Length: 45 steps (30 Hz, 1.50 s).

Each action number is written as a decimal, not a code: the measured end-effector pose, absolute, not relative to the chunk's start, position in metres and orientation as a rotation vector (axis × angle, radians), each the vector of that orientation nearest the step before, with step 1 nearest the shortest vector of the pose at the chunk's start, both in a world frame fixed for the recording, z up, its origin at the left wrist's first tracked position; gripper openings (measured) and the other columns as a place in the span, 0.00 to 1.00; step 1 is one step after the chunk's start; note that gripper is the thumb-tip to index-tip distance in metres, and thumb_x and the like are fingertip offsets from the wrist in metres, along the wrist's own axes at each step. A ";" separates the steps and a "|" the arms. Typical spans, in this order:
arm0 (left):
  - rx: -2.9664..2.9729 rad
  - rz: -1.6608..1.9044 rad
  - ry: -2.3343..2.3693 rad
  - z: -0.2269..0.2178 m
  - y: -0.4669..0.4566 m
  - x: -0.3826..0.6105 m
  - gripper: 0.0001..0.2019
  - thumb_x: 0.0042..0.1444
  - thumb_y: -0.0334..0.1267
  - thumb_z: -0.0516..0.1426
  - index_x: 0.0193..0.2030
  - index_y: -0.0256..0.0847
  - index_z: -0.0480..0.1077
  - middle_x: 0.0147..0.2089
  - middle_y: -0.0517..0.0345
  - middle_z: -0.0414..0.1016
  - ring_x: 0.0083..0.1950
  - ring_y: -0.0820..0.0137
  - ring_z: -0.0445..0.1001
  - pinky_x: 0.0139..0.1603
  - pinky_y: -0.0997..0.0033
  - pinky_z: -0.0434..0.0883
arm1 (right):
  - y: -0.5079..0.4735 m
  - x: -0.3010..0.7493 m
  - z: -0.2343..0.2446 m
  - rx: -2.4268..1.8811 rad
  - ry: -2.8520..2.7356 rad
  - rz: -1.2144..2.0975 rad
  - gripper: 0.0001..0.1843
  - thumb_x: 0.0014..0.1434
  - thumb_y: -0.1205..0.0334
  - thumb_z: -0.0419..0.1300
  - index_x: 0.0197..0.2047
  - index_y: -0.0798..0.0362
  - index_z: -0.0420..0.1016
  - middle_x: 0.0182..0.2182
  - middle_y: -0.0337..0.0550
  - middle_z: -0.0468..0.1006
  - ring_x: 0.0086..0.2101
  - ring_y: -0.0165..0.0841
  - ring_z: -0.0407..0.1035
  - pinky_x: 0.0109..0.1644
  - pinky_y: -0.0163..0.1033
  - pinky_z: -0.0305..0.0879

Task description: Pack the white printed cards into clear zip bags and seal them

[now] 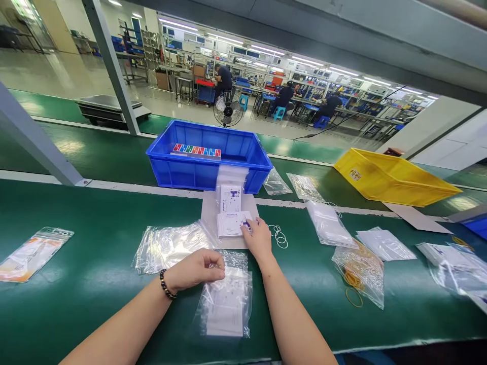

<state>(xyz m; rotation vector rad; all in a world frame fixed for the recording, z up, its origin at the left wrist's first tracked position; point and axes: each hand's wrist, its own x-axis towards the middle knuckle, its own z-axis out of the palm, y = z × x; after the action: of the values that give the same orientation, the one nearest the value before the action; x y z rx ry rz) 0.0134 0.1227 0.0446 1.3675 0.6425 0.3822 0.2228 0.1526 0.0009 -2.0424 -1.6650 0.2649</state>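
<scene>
My right hand (258, 238) rests its spread fingertips on the right edge of a stack of white printed cards (229, 224); whether it grips one cannot be told. Curled with thumb and forefinger together, my left hand (200, 271) hovers over clear zip bags (224, 306) with white cards inside. What its fingers pinch, if anything, is hidden. Behind the stack, more bagged cards (230, 197) lean against the blue bin (178, 172). A grey-white board (209, 208) lies under the stack. Flat clear bags (171, 246) are piled to the left.
White rubber bands (280, 238) lie right of my right hand. Farther right are bagged bundles (329, 223), a bag of yellow rubber bands (359, 274) and a yellow bin (395, 177). An orange-and-white package (34, 253) lies at left. A metal post (112, 66) rises behind the bench.
</scene>
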 end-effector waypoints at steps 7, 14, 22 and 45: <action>1.750 0.342 0.932 0.031 0.128 0.022 0.09 0.48 0.39 0.53 0.23 0.37 0.67 0.24 0.61 0.65 0.27 0.73 0.63 0.28 0.75 0.60 | 0.157 0.236 0.006 -2.032 -1.307 0.368 0.25 0.51 0.62 0.50 0.52 0.60 0.62 0.40 0.53 0.71 0.39 0.41 0.65 0.43 0.44 0.60; 1.788 0.325 0.884 0.025 0.130 0.024 0.10 0.49 0.41 0.52 0.24 0.37 0.67 0.27 0.59 0.68 0.30 0.71 0.66 0.31 0.74 0.62 | 0.154 0.246 0.013 -1.652 -0.953 0.503 0.21 0.46 0.63 0.53 0.45 0.59 0.63 0.29 0.43 0.71 0.31 0.32 0.66 0.40 0.41 0.64; 1.698 0.489 0.901 0.026 0.132 0.023 0.07 0.47 0.37 0.55 0.24 0.37 0.69 0.27 0.59 0.70 0.30 0.72 0.66 0.33 0.74 0.63 | 0.143 0.238 0.030 -1.373 -1.002 0.937 0.14 0.42 0.59 0.60 0.34 0.56 0.70 0.25 0.38 0.71 0.20 0.26 0.63 0.24 0.35 0.64; 1.308 0.700 1.041 0.020 0.131 0.027 0.09 0.43 0.39 0.56 0.21 0.35 0.65 0.19 0.63 0.64 0.22 0.76 0.62 0.24 0.76 0.60 | 0.122 0.213 0.042 -1.341 -1.675 1.500 0.08 0.45 0.65 0.59 0.32 0.56 0.70 0.20 0.32 0.64 0.22 0.24 0.58 0.28 0.32 0.56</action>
<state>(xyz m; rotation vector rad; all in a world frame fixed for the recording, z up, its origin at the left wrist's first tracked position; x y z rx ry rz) 0.0273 0.1314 0.0200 1.3078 1.0407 0.7000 0.2132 0.1220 0.0416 -1.3414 -1.6747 1.5005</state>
